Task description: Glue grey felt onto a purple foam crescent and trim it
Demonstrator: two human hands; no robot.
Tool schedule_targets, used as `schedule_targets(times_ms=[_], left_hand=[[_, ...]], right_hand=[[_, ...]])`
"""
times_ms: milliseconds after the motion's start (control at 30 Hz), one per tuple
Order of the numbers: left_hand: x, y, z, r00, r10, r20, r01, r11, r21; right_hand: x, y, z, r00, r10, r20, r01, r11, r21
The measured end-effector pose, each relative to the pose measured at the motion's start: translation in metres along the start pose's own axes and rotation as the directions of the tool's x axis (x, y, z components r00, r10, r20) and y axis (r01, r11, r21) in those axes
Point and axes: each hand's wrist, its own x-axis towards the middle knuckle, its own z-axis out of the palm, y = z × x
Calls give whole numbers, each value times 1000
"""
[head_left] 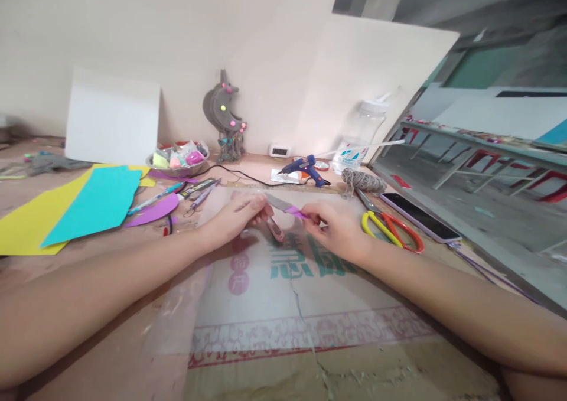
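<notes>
Over the printed sheet (248,324), my left hand (241,215) and my right hand (334,227) face each other. My left fingers are closed on the end of a flat grey strip (278,202). A small purple piece (294,211) meets the strip's other end, and my right thumb and fingers pinch it. Whether the two are joined I cannot tell. Just below my left fingertips is a small pink tool (275,230) with a dark slot; whether it lies on the sheet or is held is unclear. Scissors (385,227) with yellow and red handles lie beside my right hand.
Behind my hands are a blue glue gun (305,168), a twine roll (363,180) and a clear bottle (361,132). A phone (419,215) lies right. Yellow (26,227) and turquoise sheets (95,206), pens and a bowl (190,169) are left. A moon ornament (224,114) stands behind.
</notes>
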Motion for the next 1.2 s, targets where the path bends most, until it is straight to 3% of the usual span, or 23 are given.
schedule_targets(times_ms=[133, 267, 367, 467, 567, 633, 700, 867, 1067, 1200], left_hand=[[1, 0, 2, 999, -53, 6, 52, 998, 42], [3, -3, 0, 998, -70, -3, 71, 995, 72], [4, -4, -2, 996, -76, -49, 81, 991, 107], [6, -4, -3, 989, -57, -138, 74, 990, 119], [7, -4, -4, 980, -46, -194, 69, 991, 117], [8, -4, -4, 978, -44, -203, 68, 991, 113], [8, -3, -4, 977, -38, -208, 63, 991, 116], [9, -4, -3, 977, -51, -206, 66, 995, 68], [11, -11, -2, 979, -137, -154, 135, 991, -25], [11, -15, -3, 983, -130, -126, 130, 991, -8]], right_hand=[[-2, 3, 3, 967, -168, 193, 202, 964, -172], [1, -2, 1, 951, -193, 242, 237, 957, -165], [3, -6, -1, 980, -109, 168, 118, 992, -44], [3, -5, 1, 988, 144, 50, -149, 980, 129], [5, 1, 4, 900, 435, 26, -425, 862, 278], [8, 6, 8, 834, 547, 63, -535, 777, 331], [9, 9, 11, 818, 565, 111, -566, 752, 338], [10, 20, 16, 841, 512, 176, -541, 794, 277], [3, 69, 15, 813, 578, 68, -579, 794, 186], [-2, 96, 8, 760, 635, 138, -649, 735, 195]])
